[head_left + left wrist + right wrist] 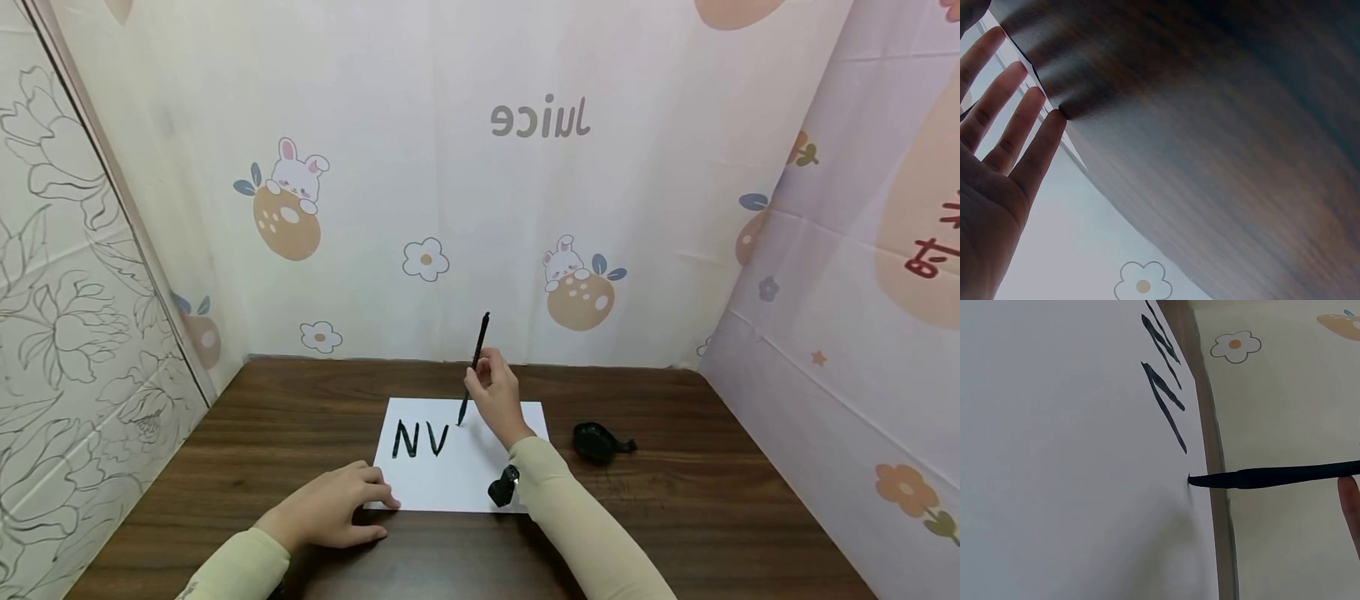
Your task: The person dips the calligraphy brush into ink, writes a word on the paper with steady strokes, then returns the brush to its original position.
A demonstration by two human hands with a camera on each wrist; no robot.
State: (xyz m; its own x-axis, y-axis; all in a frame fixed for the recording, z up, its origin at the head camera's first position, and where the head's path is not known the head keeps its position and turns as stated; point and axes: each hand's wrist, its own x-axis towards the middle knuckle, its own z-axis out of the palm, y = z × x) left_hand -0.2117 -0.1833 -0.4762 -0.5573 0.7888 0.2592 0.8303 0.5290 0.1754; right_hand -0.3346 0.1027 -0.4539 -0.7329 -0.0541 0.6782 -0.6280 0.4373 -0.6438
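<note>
My right hand (497, 395) pinches a black writing brush (480, 343) held nearly upright over a white sheet of paper (442, 487). In the right wrist view the tip of the brush (1254, 478) meets the paper, with a tiny dark mark beneath it. Two black painted letters, N (405, 439) and V (437, 440), stand to the left of the tip. My left hand (333, 506) rests at the paper's lower left corner, fingers spread and some fingertips on the sheet. The left wrist view shows that hand (997, 156) from the palm side, holding nothing.
A black ink dish (595, 442) with a short handle-like end sits right of the paper on the brown wooden table (675, 508). A black wrist camera (502, 487) hangs over the sheet's lower right. Patterned curtains (465, 192) enclose the table's back and sides.
</note>
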